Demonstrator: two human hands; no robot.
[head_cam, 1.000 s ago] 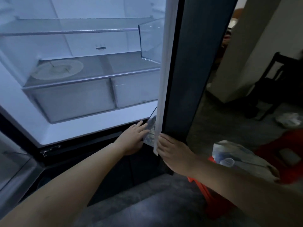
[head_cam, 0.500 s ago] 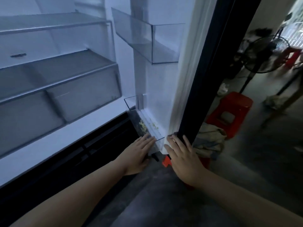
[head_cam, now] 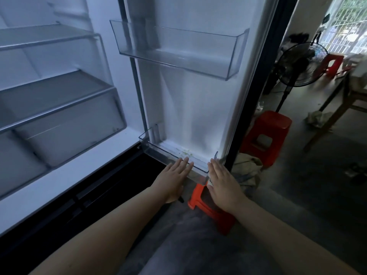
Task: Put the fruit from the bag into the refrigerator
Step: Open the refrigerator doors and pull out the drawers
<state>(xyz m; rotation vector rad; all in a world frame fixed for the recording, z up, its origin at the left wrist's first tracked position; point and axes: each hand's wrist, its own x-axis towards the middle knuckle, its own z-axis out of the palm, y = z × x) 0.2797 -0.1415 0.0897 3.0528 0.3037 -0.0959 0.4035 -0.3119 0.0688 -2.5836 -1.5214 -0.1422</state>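
Observation:
The refrigerator stands open, with bare glass shelves [head_cam: 51, 100] and a crisper drawer [head_cam: 65, 139] on the left. Its right door [head_cam: 198, 108] is swung wide, showing a clear upper bin [head_cam: 178, 56] and a clear lower bin [head_cam: 158, 150]. My left hand [head_cam: 174, 179] lies flat with straight fingers against the front of the lower bin. My right hand [head_cam: 222, 181], also flat, touches the bin's right end at the door's bottom corner. Neither hand holds anything. A pale bag [head_cam: 246, 171] sits on the floor just right of the door. No fruit shows.
A red stool [head_cam: 266, 135] stands right of the door, and another red stool [head_cam: 210, 207] lies under my right wrist. A black standing fan [head_cam: 299, 64], a wooden table leg [head_cam: 327, 122] and a crumpled cloth [head_cam: 317, 119] occupy the right side. The floor is dark grey.
The door has swung further open, and the view has turned right toward its inner side. Both hands stayed at the lower door bin, and they now lie flat on it.

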